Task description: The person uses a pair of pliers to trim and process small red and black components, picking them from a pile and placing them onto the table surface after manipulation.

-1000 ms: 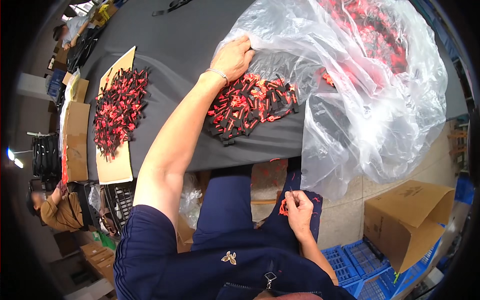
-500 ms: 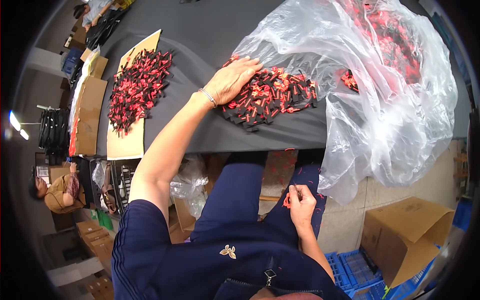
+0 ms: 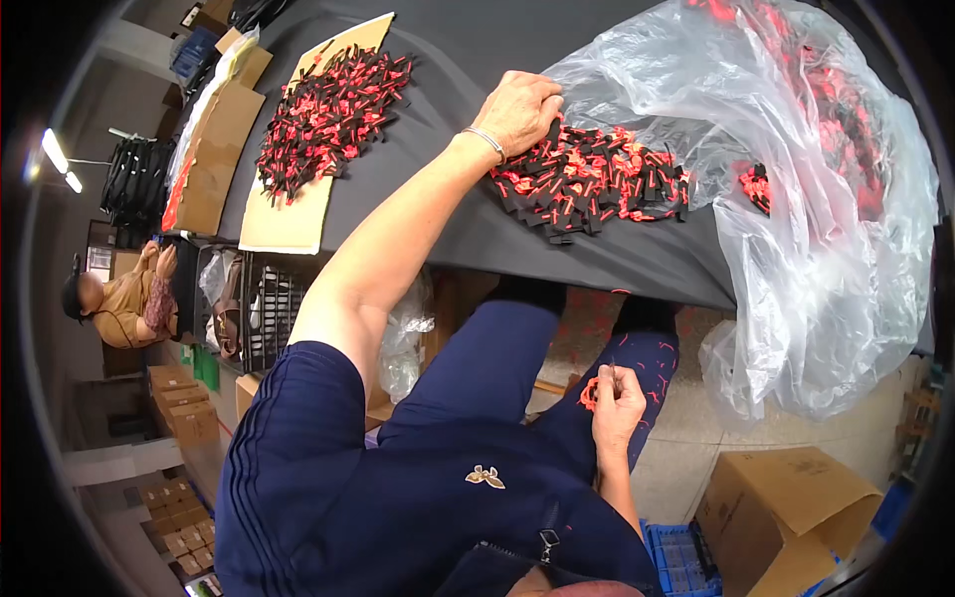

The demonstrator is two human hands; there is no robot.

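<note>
At the left side of the bench (image 3: 637, 261), a cardboard sheet (image 3: 284, 224) is laid with its near end by the front edge, and a heap of small black and red pieces (image 3: 333, 124) is spread on it. This heap is well apart from both hands.

To the right of it, the left hand (image 3: 519, 111) is placed at the far left corner of the middle heap (image 3: 597, 184), which is made of similar pieces and lies on the bench a little behind the front edge. From this grip, the heap is found to the right and toward the front edge. Its long axis is stretched from left to right, roughly along that edge, while the single pieces are pointed in many directions. The fingers are bent; whether a piece is pinched cannot be told.

Farther right, the right hand (image 3: 619, 403) is held lower than the bench, in front of its edge, above the right thigh (image 3: 652, 348). Its grip is pressed together on a thin dark tool (image 3: 613, 367), with an orange-red loop (image 3: 588, 395) beside it. So the middle heap is nearer to the left hand.

At the right side, a clear plastic bag (image 3: 796, 284) is hung over the front edge.
</note>
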